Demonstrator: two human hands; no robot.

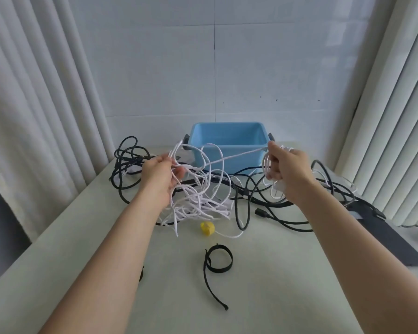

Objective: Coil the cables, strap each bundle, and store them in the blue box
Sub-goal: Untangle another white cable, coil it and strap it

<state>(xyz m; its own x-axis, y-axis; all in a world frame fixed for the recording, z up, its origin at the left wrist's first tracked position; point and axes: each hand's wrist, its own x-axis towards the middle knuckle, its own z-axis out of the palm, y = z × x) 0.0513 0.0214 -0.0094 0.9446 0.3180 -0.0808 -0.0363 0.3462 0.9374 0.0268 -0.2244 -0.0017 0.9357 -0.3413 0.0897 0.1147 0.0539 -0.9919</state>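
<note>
Your smooth, pale tabletop (275, 285) carries a rectangular blue plastic box (227, 136) at its far edge, upright and open. Round black cables (261, 213) sprawl in loose loops in front of it and to both sides. A thin white cable (198, 206) lies tangled at centre, partly lifted. Nearer you lie a flat black strap (220, 269), curled into a ring, and a small yellow roll (207, 228). Your left hand (163, 174) pinches white loops. Your right hand (287, 169), raised beside the box, grips several coiled turns. A taut strand runs between the hands.
</note>
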